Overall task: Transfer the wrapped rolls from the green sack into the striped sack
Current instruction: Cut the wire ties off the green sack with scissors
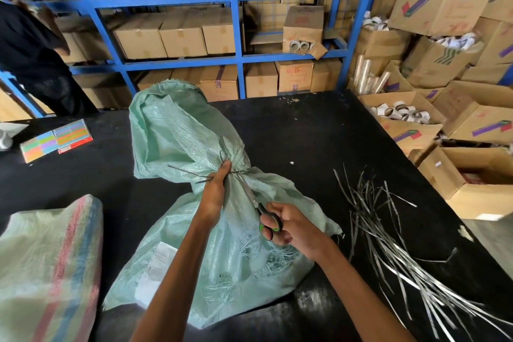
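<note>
Pale green woven plastic sack lying across the middle of the black table. Fat and lumpy at the near end, cinched hard at a waist by a thin dark strap, then loose and crumpled beyond, floppy top pointing toward the blue metal rack stacked with brown cardboard boxes. Half see-through weave, frayed threads along the near side, white paper patch showing through low on the left. Can't make out any rolls inside from this angle.

Left hand right at the cinch, thumb up, fingers clamped round the gathered neck just beside the strap. Right hand a bit nearer, fingers curled tight through the loops of the black-and-green-handled scissors, blades lying along the sack with the tips up at the strap. Can't tell whether the blades are parted or closed.

Pale woven sack with red and blue stripes at the near left of the table, close to the green one but not touching. Messy bundle of shiny grey strips over on the right. Colour swatch cards far left.
</note>
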The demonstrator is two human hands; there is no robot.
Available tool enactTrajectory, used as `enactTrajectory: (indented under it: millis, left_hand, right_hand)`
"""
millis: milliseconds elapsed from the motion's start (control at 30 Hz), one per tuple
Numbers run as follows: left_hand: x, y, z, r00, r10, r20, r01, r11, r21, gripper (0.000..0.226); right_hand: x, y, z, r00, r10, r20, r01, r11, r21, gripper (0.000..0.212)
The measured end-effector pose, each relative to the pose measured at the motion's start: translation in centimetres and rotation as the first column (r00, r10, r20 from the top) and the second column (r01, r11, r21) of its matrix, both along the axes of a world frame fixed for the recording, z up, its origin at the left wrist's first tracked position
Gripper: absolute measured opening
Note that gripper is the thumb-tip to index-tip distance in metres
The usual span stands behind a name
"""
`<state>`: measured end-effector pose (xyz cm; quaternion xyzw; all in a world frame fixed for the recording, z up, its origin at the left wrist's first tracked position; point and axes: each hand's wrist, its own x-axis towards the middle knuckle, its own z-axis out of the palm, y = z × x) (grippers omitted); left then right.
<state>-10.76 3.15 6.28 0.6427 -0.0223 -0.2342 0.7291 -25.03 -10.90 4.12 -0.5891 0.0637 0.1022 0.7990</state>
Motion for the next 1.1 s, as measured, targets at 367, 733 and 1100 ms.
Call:
enactTrajectory:
  millis: [367, 733, 1100]
  left_hand:
    - [-0.3, -0.6, 0.3, 1.000, 0.014, 0.017, -0.014, 0.999, 0.050, 0.047]
    - [-1.1, -0.6, 0.7, 0.998, 0.050, 0.047, -0.053, 0.995, 0.079, 0.058]
    - [-1.7, -0.5, 1.5, 0.991, 0.110, 0.081, -0.120, 0.984, 0.131, 0.037]
  right_hand:
    - [-0.3, -0.3, 0.6, 0.999, 0.007, -0.033, -0.008, 1.000, -0.002, 0.036]
    - [-0.9, 0.0, 0.8, 0.996, -0.079, 0.032, 0.082, 0.993, -0.084, 0.047]
    - [-0.3, 0.7, -0.5, 0.982, -0.126, 0.142, 0.162, 0.945, -0.283, 0.054]
